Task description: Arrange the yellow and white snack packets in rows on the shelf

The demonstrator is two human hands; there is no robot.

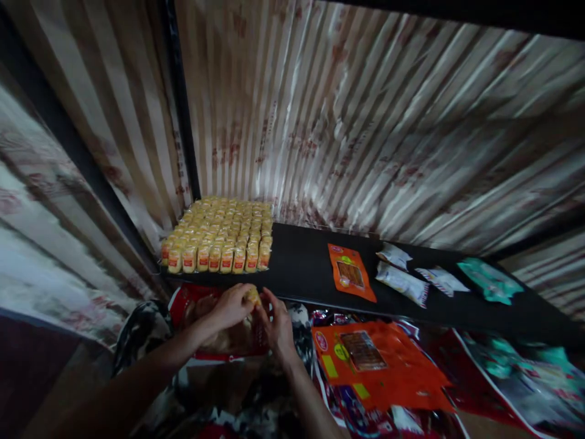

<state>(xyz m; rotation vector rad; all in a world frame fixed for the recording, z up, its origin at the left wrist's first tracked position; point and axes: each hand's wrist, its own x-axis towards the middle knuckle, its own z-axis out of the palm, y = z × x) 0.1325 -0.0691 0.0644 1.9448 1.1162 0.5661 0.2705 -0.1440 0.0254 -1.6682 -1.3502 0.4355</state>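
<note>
A small yellow wrapped snack [253, 296] is between my two hands, just in front of the shelf's near edge. My left hand [234, 306] grips it from the left with bent fingers. On the other side, my right hand [278, 324] pinches at its right edge with thumb and fingertips. Many similar yellow snack packets [223, 235], with red and white labels at the front, stand in tight rows on the left end of the black shelf [297, 256]. Below my hands lies a red bag [201, 299] with a clear window, partly hidden by my arms.
On the shelf to the right lie a flat orange packet [351, 272], several white packets [402, 283] and a teal packet [490, 279]. Below its front edge are a large orange bag [388, 366] and more packaged goods. Dark posts [183, 103] and striped sheeting [311, 122] enclose the shelf.
</note>
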